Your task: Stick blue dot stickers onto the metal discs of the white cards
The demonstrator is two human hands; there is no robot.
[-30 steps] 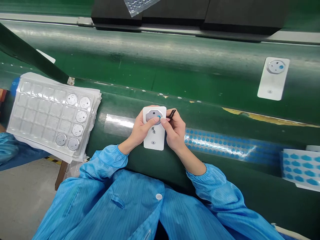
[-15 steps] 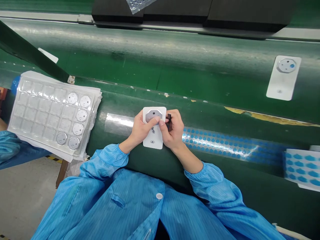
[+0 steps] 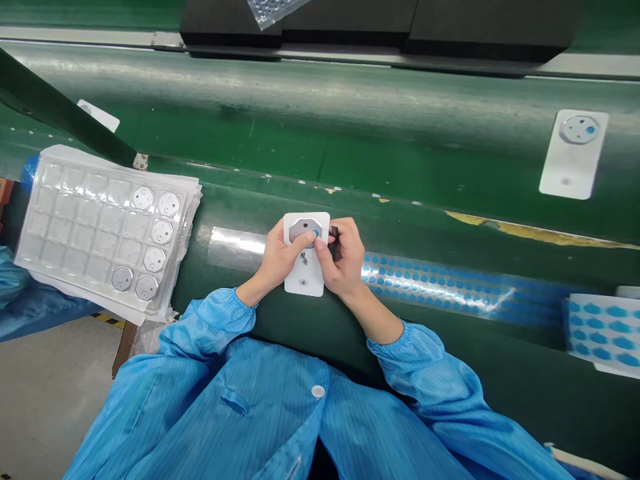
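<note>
A white card (image 3: 311, 277) with a grey octagonal disc (image 3: 305, 226) at its top and dark print below is held upright in front of me. My left hand (image 3: 278, 256) grips its left edge, thumb lying across the disc. Beside a small blue dot on the disc rests the thumb of my right hand (image 3: 346, 257). Its curled fingers hold a small black object (image 3: 334, 233), partly hidden, at the card's right edge. A clear strip with blue dots (image 3: 425, 280) lies behind and right of my right wrist.
A clear tray (image 3: 85, 220) with several grey discs stands on papers at left. Another white card (image 3: 570, 163) lies at back right, one more (image 3: 103, 119) behind a green bar (image 3: 65, 110). A blue-dotted sheet (image 3: 604, 333) is at right. Another person's sleeve (image 3: 30, 300) shows at far left.
The thumbs have shifted slightly on the disc, and the blue dot there now shows more clearly. The card at back right has moved a little to the right.
</note>
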